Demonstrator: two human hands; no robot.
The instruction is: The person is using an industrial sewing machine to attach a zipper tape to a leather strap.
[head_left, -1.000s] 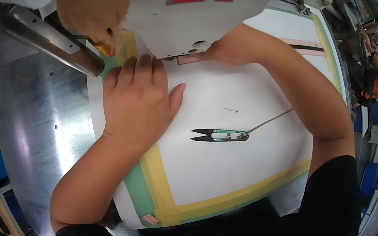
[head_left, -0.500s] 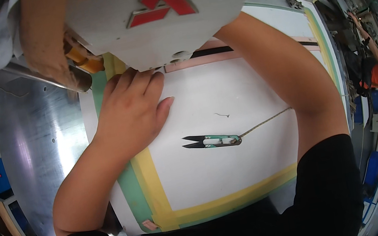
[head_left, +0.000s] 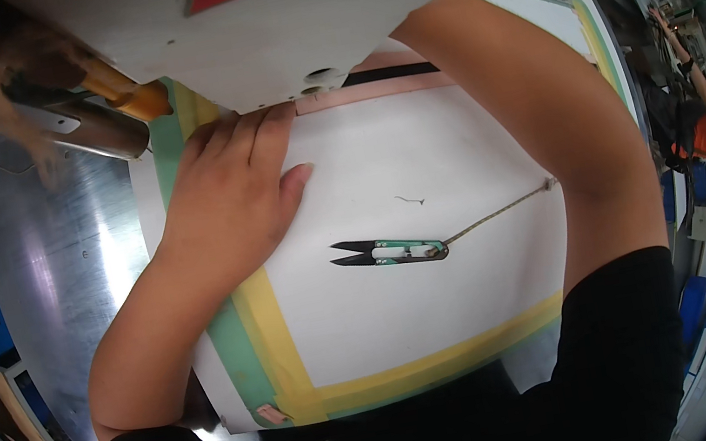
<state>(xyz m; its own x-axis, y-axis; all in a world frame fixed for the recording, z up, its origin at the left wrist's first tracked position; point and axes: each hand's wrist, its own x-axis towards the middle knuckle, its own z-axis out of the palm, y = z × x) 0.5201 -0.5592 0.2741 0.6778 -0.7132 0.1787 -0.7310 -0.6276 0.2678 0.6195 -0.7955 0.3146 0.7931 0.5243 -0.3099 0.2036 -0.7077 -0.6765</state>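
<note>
Nearest the body, thread snips [head_left: 389, 252] lie loose on the white bench [head_left: 446, 317], well apart from both hands. Beyond them the left hand [head_left: 235, 194] presses flat and open, fingertips on the pink strip [head_left: 377, 90] at the sewing machine head [head_left: 261, 19]. Keeping that strip's edge straight seems key. Right hand: hidden behind the machine, grip unknowable.

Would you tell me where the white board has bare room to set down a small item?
Free: the white patch below the thread snips, down to the yellow tape border, and the patch above them up to the pink strip. Crowded: under the machine head, where the left hand presses and the right forearm crosses.
</note>
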